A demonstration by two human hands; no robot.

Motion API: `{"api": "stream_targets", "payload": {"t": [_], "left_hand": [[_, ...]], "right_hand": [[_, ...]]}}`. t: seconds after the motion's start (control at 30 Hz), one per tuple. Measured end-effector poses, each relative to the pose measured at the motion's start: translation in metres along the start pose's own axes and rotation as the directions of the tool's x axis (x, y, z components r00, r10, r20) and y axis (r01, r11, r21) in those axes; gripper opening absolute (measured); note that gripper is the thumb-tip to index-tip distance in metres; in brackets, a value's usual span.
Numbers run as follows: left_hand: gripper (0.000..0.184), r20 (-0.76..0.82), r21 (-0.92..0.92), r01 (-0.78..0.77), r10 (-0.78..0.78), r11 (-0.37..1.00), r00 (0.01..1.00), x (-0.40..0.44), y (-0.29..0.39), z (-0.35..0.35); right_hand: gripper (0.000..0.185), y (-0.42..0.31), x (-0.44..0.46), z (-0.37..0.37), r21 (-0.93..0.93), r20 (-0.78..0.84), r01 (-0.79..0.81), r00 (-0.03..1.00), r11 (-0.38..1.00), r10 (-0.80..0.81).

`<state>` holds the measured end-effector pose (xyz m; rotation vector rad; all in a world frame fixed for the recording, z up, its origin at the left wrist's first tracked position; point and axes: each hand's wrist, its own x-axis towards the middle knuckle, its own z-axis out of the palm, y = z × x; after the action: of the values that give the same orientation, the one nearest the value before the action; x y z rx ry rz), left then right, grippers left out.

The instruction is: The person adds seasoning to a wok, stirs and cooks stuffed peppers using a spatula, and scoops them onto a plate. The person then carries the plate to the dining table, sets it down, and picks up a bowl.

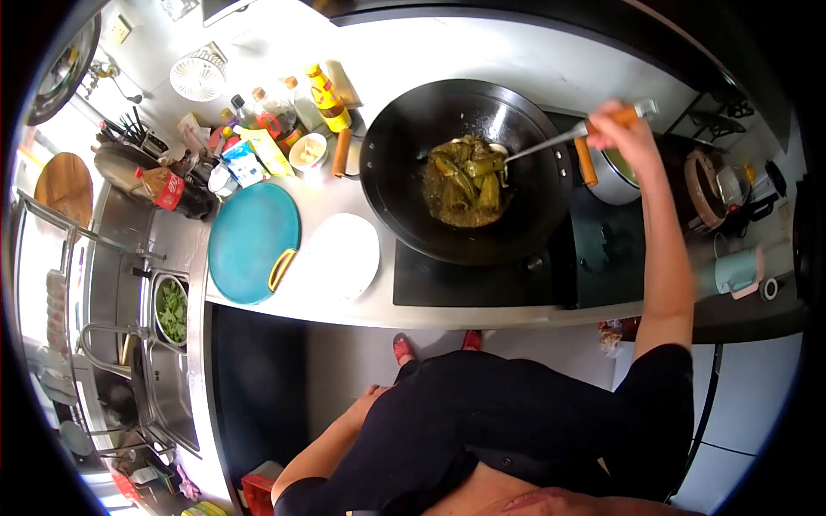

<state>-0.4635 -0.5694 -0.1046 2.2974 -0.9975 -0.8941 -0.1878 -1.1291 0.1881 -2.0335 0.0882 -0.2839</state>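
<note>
A black wok (391,202) with wooden handles sits on the cooktop (465,288). Inside it, green-brown vegetables (469,176) lie in brown liquid. My right hand (619,133) is closed round the orange-brown handle of a metal spatula (551,144), to the right of and above the wok. The spatula's head reaches into the food at its right side and is partly hidden. My left hand (366,404) rests low against the dark clothing at my waist; its fingers are mostly hidden.
A teal board (249,245) and a white plate (342,258) lie left of the wok. Behind them stand bottles (327,96) and a small bowl (308,152). A pot (613,181) is at the wok's right, a sink (175,391) with greens (172,311) far left.
</note>
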Motion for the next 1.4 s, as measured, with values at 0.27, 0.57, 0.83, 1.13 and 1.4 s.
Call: {"api": "stream_targets", "payload": {"t": [0.27,0.57,0.83,1.13,1.4], "left_hand": [[0.048,0.015,-0.081,-0.106,0.108,0.991,0.994,-0.033,-0.064,-0.011],[0.057,0.049,-0.022,-0.239,0.240,0.971,0.970,-0.042,-0.066,-0.075],[0.065,0.086,0.069,-0.357,0.351,0.931,0.932,-0.045,-0.095,-0.087],[0.059,0.113,-0.085,-0.381,0.388,0.921,0.915,-0.048,-0.105,-0.098],[0.058,0.155,-0.079,-0.341,0.349,0.937,0.924,-0.049,-0.089,-0.102]], "right_hand": [[0.024,0.034,-0.047,0.051,0.389,-0.141,-0.108,0.974,0.915,0.175],[0.015,-0.136,-0.104,0.127,-0.184,0.055,0.375,0.927,0.909,-0.371],[0.023,-0.226,-0.193,0.190,-0.525,0.446,0.585,0.808,0.618,-0.385],[0.027,-0.253,-0.222,0.179,-0.549,0.357,0.521,0.853,0.653,-0.380],[0.025,-0.199,-0.219,0.183,-0.451,0.353,0.462,0.878,0.763,-0.323]]}}
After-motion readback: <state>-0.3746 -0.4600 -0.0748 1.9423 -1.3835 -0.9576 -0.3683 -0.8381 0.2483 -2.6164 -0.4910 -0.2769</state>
